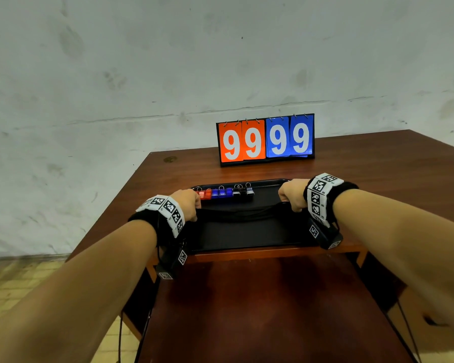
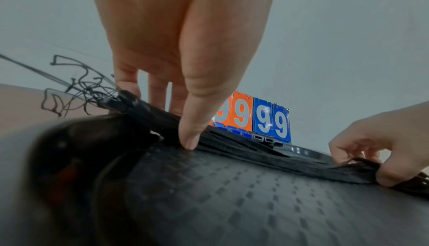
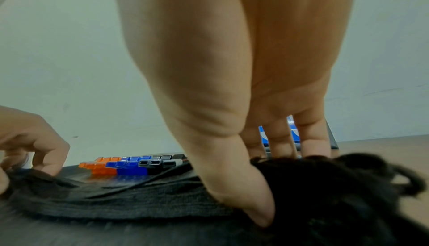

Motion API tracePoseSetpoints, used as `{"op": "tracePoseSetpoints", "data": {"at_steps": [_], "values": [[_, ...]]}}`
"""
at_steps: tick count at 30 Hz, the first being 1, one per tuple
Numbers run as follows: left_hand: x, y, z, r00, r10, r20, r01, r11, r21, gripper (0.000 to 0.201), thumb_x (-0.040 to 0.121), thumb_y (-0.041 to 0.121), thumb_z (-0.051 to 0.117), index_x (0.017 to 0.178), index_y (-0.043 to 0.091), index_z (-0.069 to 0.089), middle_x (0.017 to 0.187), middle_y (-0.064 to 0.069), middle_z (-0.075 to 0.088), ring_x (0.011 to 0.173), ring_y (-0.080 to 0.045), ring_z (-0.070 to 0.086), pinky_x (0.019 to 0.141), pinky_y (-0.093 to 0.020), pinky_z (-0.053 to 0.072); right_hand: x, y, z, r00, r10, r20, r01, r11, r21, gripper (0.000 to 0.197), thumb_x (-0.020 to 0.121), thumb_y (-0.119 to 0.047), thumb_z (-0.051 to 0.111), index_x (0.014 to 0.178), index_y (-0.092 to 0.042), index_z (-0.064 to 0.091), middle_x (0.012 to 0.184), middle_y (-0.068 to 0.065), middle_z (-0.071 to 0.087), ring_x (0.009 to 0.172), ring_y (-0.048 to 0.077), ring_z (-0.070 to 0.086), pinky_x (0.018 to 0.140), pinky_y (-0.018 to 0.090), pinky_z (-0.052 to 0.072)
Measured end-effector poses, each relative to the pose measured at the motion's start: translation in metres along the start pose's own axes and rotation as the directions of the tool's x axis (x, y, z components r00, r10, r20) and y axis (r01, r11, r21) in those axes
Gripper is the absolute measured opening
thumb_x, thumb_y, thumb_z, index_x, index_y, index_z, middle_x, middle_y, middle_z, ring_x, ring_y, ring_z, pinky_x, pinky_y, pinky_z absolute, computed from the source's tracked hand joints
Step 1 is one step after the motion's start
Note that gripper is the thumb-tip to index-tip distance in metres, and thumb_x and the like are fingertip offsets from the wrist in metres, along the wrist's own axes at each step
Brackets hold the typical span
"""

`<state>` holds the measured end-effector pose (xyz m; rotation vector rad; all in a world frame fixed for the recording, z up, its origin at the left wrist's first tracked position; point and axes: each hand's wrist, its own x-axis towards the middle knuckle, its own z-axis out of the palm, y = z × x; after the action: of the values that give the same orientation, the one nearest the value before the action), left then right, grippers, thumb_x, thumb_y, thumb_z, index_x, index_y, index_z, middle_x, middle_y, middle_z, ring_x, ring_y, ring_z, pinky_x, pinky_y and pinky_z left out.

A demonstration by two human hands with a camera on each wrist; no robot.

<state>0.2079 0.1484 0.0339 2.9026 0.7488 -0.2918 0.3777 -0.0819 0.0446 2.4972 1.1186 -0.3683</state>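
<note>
Cloth (image 1: 240, 214) lies stretched over the tray (image 1: 247, 238), my left fingers (image 2: 189, 136) and right fingers (image 3: 250, 195) each pinching an end; clips (image 1: 226, 193) by its far edge look untouched, so I've barely begun

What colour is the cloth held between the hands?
Black; the cloth shows best in the right wrist view.

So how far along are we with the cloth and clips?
Done: the cloth is stretched across the tray. In hand: the left hand and right hand each pinch one end of it. Left: the clips sit in a row at the tray's back, none on the cloth, so any clipping has yet to start.
</note>
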Motion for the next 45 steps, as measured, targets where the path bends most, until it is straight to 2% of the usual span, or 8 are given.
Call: {"op": "tracePoseSetpoints", "data": {"at_steps": [3, 7, 13, 20, 27, 34, 42, 45], "values": [[-0.001, -0.003, 0.003, 0.999, -0.010, -0.035, 0.009, 1.000, -0.025, 0.030, 0.081, 0.017, 0.076, 0.109, 0.018, 0.067, 0.117, -0.004, 0.066, 0.099, -0.021, 0.061, 0.083, -0.028, 0.048, 0.002, 0.003, 0.002, 1.000, 0.010, -0.025, -0.009, 0.999, 0.046, 0.025, 0.079, 0.001, 0.065, 0.097, -0.015, 0.057, 0.099, 0.003, 0.060, 0.084, 0.021, 0.056, 0.056, 0.021, 0.042], [-0.011, -0.002, 0.003, 0.994, -0.045, -0.102, 0.043, 0.999, -0.021, 0.043, 0.083, 0.026, 0.075, 0.123, 0.025, 0.061, 0.126, 0.001, 0.059, 0.118, -0.024, 0.055, 0.093, -0.032, 0.046, -0.004, 0.007, 0.006, 0.995, 0.036, -0.095, -0.023, 0.990, 0.140, 0.045, 0.078, -0.009, 0.073, 0.120, -0.018, 0.058, 0.115, 0.002, 0.061, 0.100, 0.021, 0.060, 0.073, 0.025, 0.050], [-0.039, 0.000, 0.004, 0.968, -0.170, -0.182, 0.153, 0.983, -0.101, 0.026, 0.082, 0.025, 0.070, 0.107, 0.027, 0.062, 0.120, -0.005, 0.048, 0.118, -0.031, 0.046, 0.100, -0.046, 0.044, -0.033, 0.007, 0.019, 0.966, 0.093, -0.243, -0.025, 0.963, 0.268, 0.057, 0.080, -0.026, 0.074, 0.132, -0.023, 0.051, 0.128, 0.006, 0.050, 0.111, 0.026, 0.056, 0.090, 0.034, 0.052], [-0.076, -0.001, 0.016, 0.972, -0.215, -0.094, 0.192, 0.959, -0.208, 0.013, 0.085, 0.015, 0.056, 0.095, 0.009, 0.061, 0.094, -0.010, 0.065, 0.085, -0.027, 0.063, 0.070, -0.032, 0.051, -0.071, 0.006, 0.049, 0.935, 0.239, -0.263, -0.119, 0.909, 0.400, 0.022, 0.084, -0.027, 0.061, 0.102, -0.019, 0.054, 0.113, 0.009, 0.051, 0.093, 0.029, 0.057, 0.083, 0.036, 0.051], [-0.091, -0.003, 0.026, 0.965, -0.239, -0.111, 0.215, 0.957, -0.196, 0.013, 0.088, 0.015, 0.051, 0.101, 0.011, 0.053, 0.111, -0.013, 0.062, 0.089, -0.027, 0.058, 0.075, -0.033, 0.050, -0.090, 0.012, 0.073, 0.924, 0.322, -0.206, -0.174, 0.835, 0.523, 0.020, 0.086, -0.025, 0.058, 0.099, -0.017, 0.044, 0.098, 0.007, 0.058, 0.084, 0.026, 0.059, 0.063, 0.031, 0.044], [-0.091, -0.009, 0.040, 0.925, -0.327, -0.195, 0.216, 0.873, -0.438, 0.020, 0.087, 0.005, 0.056, 0.100, 0.004, 0.070, 0.104, -0.014, 0.070, 0.096, -0.032, 0.066, 0.085, -0.039, 0.056, -0.089, 0.014, 0.084, 0.895, 0.363, -0.260, -0.095, 0.725, 0.683, 0.017, 0.086, -0.010, 0.055, 0.099, -0.021, 0.054, 0.112, 0.009, 0.061, 0.095, 0.028, 0.060, 0.079, 0.032, 0.050], [-0.095, -0.017, 0.049, 0.899, -0.379, -0.219, 0.146, 0.732, -0.666, 0.023, 0.082, -0.001, 0.064, 0.085, 0.021, 0.073, 0.095, -0.006, 0.068, 0.088, -0.028, 0.068, 0.079, -0.038, 0.060, -0.086, 0.012, 0.094, 0.858, 0.471, -0.204, 0.008, 0.386, 0.923, 0.030, 0.082, 0.005, 0.057, 0.100, -0.017, 0.064, 0.098, 0.011, 0.066, 0.061, 0.026, 0.067, 0.045, 0.027, 0.050], [-0.102, -0.018, 0.050, 0.907, -0.366, -0.208, 0.124, 0.703, -0.700, 0.024, 0.081, -0.002, 0.063, 0.088, 0.018, 0.073, 0.081, -0.005, 0.066, 0.070, -0.023, 0.063, 0.061, -0.029, 0.055, -0.091, 0.011, 0.099, 0.845, 0.498, -0.195, 0.031, 0.318, 0.948, 0.032, 0.080, 0.007, 0.057, 0.101, -0.015, 0.066, 0.087, 0.008, 0.065, 0.051, 0.023, 0.060, 0.038, 0.023, 0.042]]}}
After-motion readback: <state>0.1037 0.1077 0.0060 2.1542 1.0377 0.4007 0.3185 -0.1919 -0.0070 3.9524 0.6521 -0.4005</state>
